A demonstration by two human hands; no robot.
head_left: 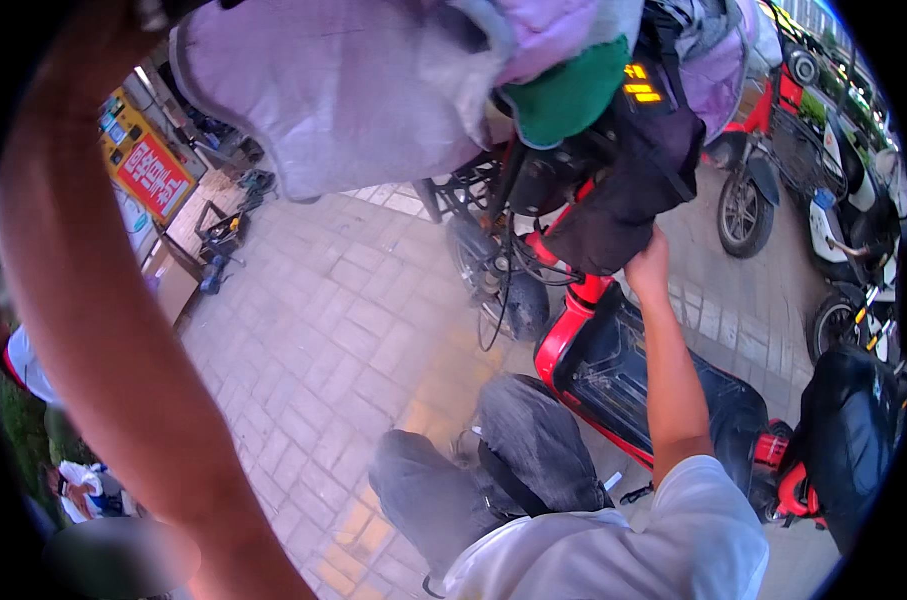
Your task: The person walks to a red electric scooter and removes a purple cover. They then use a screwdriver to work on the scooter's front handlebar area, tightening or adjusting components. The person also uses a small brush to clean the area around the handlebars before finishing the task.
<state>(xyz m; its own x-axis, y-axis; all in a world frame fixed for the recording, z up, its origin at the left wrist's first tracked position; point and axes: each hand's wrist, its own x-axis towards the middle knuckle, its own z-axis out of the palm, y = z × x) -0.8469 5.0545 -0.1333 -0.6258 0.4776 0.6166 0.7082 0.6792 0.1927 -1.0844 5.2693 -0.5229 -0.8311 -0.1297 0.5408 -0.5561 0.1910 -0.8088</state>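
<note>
Head view: I see the right hand [649,264] touching a black fabric handlebar cover [618,205], up-left of it; fingers hidden, closure undetermined. Red-and-black scooter [576,322] below. Shadowed left hand [123,28]: I cannot tell its grip; pale lavender cloth sheet [333,95] rightward.

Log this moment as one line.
right hand: at black fabric cover, fingers partly hidden | left hand: upper left edge, grip unclear | red scooter: beneath the cover
</note>
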